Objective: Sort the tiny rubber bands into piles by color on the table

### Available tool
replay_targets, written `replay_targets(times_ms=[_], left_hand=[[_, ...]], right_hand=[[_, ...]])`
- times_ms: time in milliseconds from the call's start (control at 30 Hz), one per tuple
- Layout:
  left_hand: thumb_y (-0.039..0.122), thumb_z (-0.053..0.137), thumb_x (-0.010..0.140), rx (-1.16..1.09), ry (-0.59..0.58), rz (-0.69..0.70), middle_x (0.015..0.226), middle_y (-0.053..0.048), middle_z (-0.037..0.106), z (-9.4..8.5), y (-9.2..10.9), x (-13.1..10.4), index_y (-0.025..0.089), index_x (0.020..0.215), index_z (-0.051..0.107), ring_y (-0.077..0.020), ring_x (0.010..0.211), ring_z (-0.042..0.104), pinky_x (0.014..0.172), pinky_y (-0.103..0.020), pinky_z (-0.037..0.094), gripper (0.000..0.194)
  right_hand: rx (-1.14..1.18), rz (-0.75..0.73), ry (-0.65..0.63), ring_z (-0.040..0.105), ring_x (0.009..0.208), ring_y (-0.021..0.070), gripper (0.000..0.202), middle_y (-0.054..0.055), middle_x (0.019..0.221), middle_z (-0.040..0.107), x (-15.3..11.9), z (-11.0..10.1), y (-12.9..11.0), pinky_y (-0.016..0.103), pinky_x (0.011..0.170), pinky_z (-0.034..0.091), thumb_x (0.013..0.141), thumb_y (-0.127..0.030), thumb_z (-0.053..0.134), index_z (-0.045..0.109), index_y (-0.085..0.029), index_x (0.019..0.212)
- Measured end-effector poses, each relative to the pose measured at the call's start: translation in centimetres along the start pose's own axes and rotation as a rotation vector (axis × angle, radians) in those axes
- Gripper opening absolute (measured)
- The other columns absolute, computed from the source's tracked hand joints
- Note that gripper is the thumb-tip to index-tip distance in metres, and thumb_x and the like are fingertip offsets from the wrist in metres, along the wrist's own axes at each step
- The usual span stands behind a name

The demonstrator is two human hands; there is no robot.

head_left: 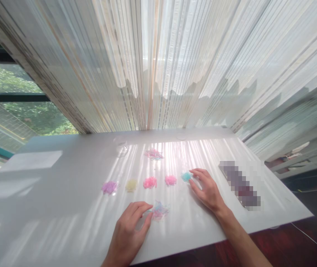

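Observation:
Small loose heaps of thin, translucent coloured pieces lie on the white table; they look like little bands, too small to be sure. My left hand (132,226) is at the left edge of a mixed pink and blue heap (160,211), thumb and forefinger nearly together. A bluish bit seems to be between those fingertips. At the turquoise heap (185,176), my right hand (207,189) has its thumb and forefinger apart at the heap's right side. Left of it, in a row, are a light pink heap (171,180), a deeper pink heap (149,182), a yellowish heap (131,185) and a purple heap (109,187).
Farther back is another mixed heap (154,154), with a clear round container (122,147) to its left. A blurred-out flat oblong object (240,185) lies at the right. Pale striped curtains (152,74) hang behind the white table (72,167), whose front edge slants upward to the right.

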State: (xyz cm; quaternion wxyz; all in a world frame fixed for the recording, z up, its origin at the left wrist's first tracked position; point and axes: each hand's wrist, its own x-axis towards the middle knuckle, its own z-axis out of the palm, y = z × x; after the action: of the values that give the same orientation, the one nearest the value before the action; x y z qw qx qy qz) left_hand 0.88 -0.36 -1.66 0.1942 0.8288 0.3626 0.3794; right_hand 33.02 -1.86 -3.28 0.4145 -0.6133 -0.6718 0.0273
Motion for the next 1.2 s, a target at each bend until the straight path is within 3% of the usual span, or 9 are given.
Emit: replay_targets(times_ms=[233,633,967,1033,1133,1200], left_hand=[[0.020,0.060,0.101,-0.028,-0.008,-0.016,0.099,-0.005,0.074,0.2,0.0,0.2,0.023,0.110,0.071,-0.0196,0.089,0.074,0.074,-0.029,0.064,0.015],[0.016,0.059,0.099,-0.015,-0.129,0.035,0.104,-0.008,0.073,0.2,0.4,0.9,0.023,0.115,0.070,-0.0232,0.094,0.070,0.081,-0.038,0.062,0.020],[0.015,0.060,0.098,-0.014,-0.147,0.050,0.103,-0.008,0.072,0.2,0.0,1.1,0.021,0.117,0.069,-0.0230,0.093,0.070,0.081,-0.038,0.060,0.022],[0.015,0.061,0.098,-0.010,-0.157,0.055,0.103,-0.008,0.072,0.2,-0.3,1.1,0.021,0.118,0.069,-0.0231,0.093,0.070,0.081,-0.038,0.060,0.022],[0.016,0.061,0.098,0.003,-0.161,0.062,0.104,-0.007,0.072,0.1,-0.4,1.3,0.022,0.119,0.069,-0.0233,0.093,0.070,0.080,-0.038,0.059,0.023],[0.018,0.062,0.098,0.011,-0.162,0.065,0.105,-0.008,0.072,0.1,-0.3,1.5,0.022,0.120,0.069,-0.0235,0.094,0.070,0.081,-0.038,0.060,0.023]], right_hand=[[0.036,-0.008,-0.017,0.071,0.107,0.0266,0.026,0.011,0.120,0.066,0.1,0.0,-0.1,0.043,0.086,0.065,0.100,-0.024,0.061,0.063,-0.025,0.126],[0.065,0.070,-0.011,0.073,0.094,0.0242,0.024,0.012,0.120,0.066,0.0,0.1,-0.2,0.040,0.078,0.065,0.102,-0.029,0.059,0.065,-0.024,0.124],[0.012,-0.031,0.095,0.070,0.096,0.0258,0.018,0.010,0.106,0.068,0.1,-0.5,-1.6,0.042,0.081,0.063,0.100,-0.022,0.057,0.068,-0.024,0.116],[0.045,-0.093,-0.002,0.069,0.093,0.0239,0.021,0.008,0.102,0.068,-0.4,-0.4,-2.9,0.040,0.081,0.062,0.101,-0.018,0.056,0.068,-0.024,0.116],[0.138,-0.147,-0.303,0.067,0.089,0.0221,0.020,0.007,0.098,0.067,-1.2,0.2,-5.0,0.037,0.078,0.061,0.100,-0.015,0.055,0.068,-0.023,0.113],[0.151,-0.162,-0.401,0.065,0.089,0.0228,0.019,0.008,0.097,0.066,-1.5,0.7,-6.0,0.038,0.078,0.059,0.098,-0.015,0.057,0.069,-0.022,0.111]])
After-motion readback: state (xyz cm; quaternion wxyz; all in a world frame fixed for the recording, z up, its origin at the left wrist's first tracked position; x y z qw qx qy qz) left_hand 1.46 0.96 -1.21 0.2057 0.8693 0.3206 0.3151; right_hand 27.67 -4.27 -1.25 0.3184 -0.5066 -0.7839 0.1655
